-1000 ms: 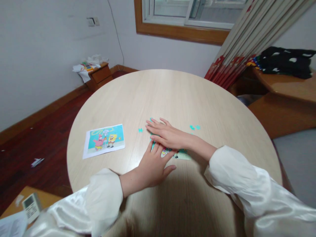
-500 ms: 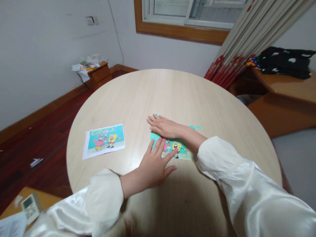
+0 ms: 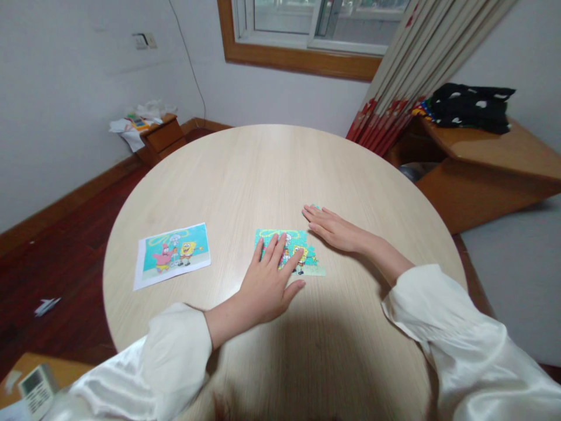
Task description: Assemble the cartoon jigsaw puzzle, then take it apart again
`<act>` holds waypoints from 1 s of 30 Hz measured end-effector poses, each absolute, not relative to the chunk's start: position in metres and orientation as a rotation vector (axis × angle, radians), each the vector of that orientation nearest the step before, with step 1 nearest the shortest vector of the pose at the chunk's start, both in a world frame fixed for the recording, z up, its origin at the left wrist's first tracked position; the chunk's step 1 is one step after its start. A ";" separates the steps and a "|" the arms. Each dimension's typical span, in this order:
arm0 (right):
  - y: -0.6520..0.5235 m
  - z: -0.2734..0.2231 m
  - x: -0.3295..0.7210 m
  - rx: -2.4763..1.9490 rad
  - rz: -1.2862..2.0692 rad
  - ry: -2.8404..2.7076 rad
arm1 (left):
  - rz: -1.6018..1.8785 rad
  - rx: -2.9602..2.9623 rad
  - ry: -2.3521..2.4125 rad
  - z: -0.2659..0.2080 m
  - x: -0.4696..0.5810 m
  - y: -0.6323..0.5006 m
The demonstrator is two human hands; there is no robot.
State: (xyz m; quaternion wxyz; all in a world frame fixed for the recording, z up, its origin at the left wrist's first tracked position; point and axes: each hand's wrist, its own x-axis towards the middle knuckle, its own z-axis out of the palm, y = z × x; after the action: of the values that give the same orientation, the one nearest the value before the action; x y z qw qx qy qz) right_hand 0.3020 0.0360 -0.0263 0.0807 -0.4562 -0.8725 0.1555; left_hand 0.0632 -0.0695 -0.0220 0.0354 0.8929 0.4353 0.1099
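Observation:
A small cartoon jigsaw puzzle [image 3: 310, 261] lies flat on the round table, its pieces joined, with some gaps along the right edge. My left hand [image 3: 268, 283] rests on its left part with fingers spread, covering much of the picture. Beyond the puzzle's upper right corner, my right hand [image 3: 335, 228] lies flat, palm down. A few loose turquoise puzzle pieces [image 3: 315, 206] peek out by its fingertips; what else is under the palm is hidden. To the left lies a printed sheet [image 3: 175, 254] with the same cartoon picture and a white border.
The round wooden table [image 3: 245, 169] fills the middle. A small cabinet [image 3: 163, 139] with papers stands behind it on the left. Black cloth [image 3: 471, 108] lies on a wooden desk [image 3: 495, 175] at right. A white remote control [image 3: 38, 390] is at the lower left.
My right hand has slid right, off the puzzle's top edge to beyond its upper right corner, over the loose pieces. My left hand stays on the puzzle. The view has shifted slightly.

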 end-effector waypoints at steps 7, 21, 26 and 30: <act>0.023 -0.038 0.309 -1.368 0.373 -2.498 | 0.286 2.735 1.399 -0.025 0.078 -0.050; 0.018 -0.033 0.301 -1.440 0.323 -2.512 | 0.099 2.683 1.565 -0.024 0.062 -0.006; 0.017 -0.031 0.300 -1.481 0.320 -2.516 | 0.068 2.689 1.566 -0.022 0.054 0.013; 0.019 -0.034 0.301 -1.461 0.308 -2.505 | 0.091 2.720 1.572 -0.023 0.052 0.021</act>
State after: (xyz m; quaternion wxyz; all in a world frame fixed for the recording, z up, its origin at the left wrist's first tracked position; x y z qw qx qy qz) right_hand 0.3013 0.0191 -0.0343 0.1125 -0.4979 -0.8535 0.1050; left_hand 0.0519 0.0214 -0.0235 -0.0009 0.8654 0.5002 0.0290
